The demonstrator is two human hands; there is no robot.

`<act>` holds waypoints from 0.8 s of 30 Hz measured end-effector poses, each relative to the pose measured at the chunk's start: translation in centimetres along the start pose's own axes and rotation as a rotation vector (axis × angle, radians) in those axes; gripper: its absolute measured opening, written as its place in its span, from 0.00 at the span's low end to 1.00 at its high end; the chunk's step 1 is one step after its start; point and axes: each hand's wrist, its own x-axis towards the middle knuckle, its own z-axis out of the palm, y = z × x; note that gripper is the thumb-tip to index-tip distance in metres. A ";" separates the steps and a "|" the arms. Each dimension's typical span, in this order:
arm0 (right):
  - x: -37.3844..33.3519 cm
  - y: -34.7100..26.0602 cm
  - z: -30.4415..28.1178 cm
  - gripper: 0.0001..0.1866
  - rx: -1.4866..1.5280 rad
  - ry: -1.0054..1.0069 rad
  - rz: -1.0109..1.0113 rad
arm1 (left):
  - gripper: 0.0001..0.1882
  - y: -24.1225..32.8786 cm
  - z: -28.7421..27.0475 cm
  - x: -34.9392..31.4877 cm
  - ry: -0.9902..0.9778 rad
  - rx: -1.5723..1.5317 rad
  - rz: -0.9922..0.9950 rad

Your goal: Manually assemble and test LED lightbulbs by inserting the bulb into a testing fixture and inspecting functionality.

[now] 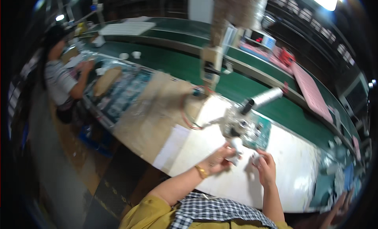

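Observation:
My left hand (217,160) is closed around a white, rounded part (236,151) that looks like plastic; its exact kind is too blurred to tell. Just to the right, my right hand (268,168) pinches a smaller white piece (256,158) between thumb and fingers. The two pieces are apart, held over the white work board (232,183). Right beyond my hands stands a bench fixture (236,124) with shiny metal parts. A silver cylinder (267,98) with a black end slants up and right from it.
A green conveyor belt (169,61) runs behind the bench. Brown cardboard (151,107) and a white paper sheet (172,145) lie to the left. A co-worker (59,77) sits at far left. Bagged parts (334,170) sit at right; a pink tray (311,93) lies beyond the belt.

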 end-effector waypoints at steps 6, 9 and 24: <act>2.7 0.2 -1.3 0.16 -0.268 0.127 -0.135 | 0.28 0.9 0.3 -1.3 -0.051 0.010 0.071; 3.2 -0.6 -1.3 0.19 -0.309 0.158 -0.127 | 0.34 1.2 1.8 -1.6 -0.072 0.088 0.035; 9.3 -2.5 -0.9 0.26 -0.939 0.153 -0.462 | 0.38 0.6 2.5 -1.8 -0.145 0.281 0.029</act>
